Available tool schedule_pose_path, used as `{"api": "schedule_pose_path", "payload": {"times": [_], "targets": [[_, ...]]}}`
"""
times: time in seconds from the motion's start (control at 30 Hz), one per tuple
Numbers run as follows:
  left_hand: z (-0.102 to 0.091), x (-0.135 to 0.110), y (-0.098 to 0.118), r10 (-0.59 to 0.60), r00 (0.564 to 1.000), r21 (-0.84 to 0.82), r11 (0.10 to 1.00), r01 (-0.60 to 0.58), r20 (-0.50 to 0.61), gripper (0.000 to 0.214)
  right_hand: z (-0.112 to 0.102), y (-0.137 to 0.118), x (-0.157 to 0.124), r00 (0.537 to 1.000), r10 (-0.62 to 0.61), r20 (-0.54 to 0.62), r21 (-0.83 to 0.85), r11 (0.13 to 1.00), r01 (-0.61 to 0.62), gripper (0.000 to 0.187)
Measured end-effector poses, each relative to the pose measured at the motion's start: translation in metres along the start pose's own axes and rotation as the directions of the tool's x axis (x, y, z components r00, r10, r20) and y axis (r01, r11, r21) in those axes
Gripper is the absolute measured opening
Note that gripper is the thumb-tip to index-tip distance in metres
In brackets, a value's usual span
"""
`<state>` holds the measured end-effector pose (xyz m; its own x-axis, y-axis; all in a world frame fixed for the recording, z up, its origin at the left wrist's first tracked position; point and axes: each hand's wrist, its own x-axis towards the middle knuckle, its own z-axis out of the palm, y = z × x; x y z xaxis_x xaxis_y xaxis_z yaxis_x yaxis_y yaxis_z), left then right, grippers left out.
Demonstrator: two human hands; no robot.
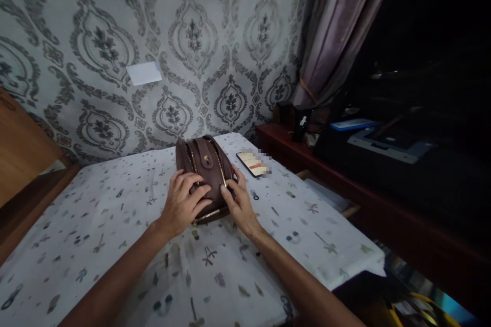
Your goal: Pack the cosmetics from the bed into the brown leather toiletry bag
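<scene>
A brown leather bag (pixel 205 176) with gold zippers and a small gold clasp on its flap lies on the patterned white cloth (pixel 123 235). My left hand (pixel 184 199) is at the bag's near left side, its bent fingers on the leather by the left zipper and its thumb across the front. On the right side, my right hand (pixel 238 202) grips the bag's edge, thumb at the lower end of the right zipper and fingers around the side. Whether the thumb pinches a zipper pull cannot be made out. Another gold zipper runs along the bag's near end.
A phone (pixel 253 163) with a lit screen lies right of the bag. Behind is a patterned wall with a white card (pixel 144 73). A dark red wooden ledge (pixel 286 150) and a partly open drawer (pixel 326 194) border the right; a wooden panel (pixel 26 148) stands left.
</scene>
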<state>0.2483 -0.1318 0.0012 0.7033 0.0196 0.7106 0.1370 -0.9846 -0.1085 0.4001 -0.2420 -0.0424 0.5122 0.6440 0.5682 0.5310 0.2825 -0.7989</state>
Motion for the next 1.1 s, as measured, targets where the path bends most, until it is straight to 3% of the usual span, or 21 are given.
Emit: {"api": "schedule_pose_path", "payload": {"times": [0.37, 0.5, 0.63, 0.7, 0.77, 0.9, 0.97, 1.1], "targets": [[0.008, 0.000, 0.001, -0.018, 0.998, 0.011, 1.000, 0.018, -0.057, 0.021, -0.003, 0.003, 0.002, 0.997, -0.011, -0.078, 0.022, 1.000, 0.013, 0.022], [0.012, -0.005, 0.000, -0.109, 0.989, -0.049, 0.993, 0.105, -0.102, 0.038, -0.005, 0.004, 0.006, 0.996, -0.007, -0.092, 0.010, 1.000, 0.008, 0.041], [0.014, -0.008, -0.004, -0.219, 0.971, -0.220, 0.956, 0.193, -0.098, 0.059, -0.004, 0.005, 0.022, 0.999, -0.005, -0.036, -0.011, 1.000, 0.004, 0.057], [0.015, -0.007, -0.011, -0.333, 0.938, -0.353, 0.892, 0.283, -0.090, 0.074, -0.002, 0.008, 0.037, 1.000, 0.014, -0.004, -0.006, 1.000, -0.014, 0.064], [0.018, -0.004, -0.020, -0.472, 0.879, -0.489, 0.782, 0.387, -0.060, 0.078, 0.000, 0.011, 0.057, 0.998, 0.061, 0.013, 0.027, 0.998, -0.062, 0.073], [0.030, 0.005, -0.039, -0.671, 0.738, -0.656, 0.525, 0.542, 0.072, 0.062, 0.002, 0.017, 0.093, 0.977, 0.183, 0.107, 0.159, 0.967, -0.198, 0.079], [0.036, 0.008, -0.044, -0.690, 0.715, -0.686, 0.465, 0.559, 0.114, 0.058, 0.003, 0.018, 0.103, 0.970, 0.178, 0.163, 0.179, 0.962, -0.207, 0.074], [0.040, 0.014, -0.057, -0.696, 0.712, -0.736, 0.435, 0.519, 0.090, 0.052, 0.001, 0.022, 0.112, 0.970, 0.161, 0.180, 0.183, 0.964, -0.194, 0.059]]}}
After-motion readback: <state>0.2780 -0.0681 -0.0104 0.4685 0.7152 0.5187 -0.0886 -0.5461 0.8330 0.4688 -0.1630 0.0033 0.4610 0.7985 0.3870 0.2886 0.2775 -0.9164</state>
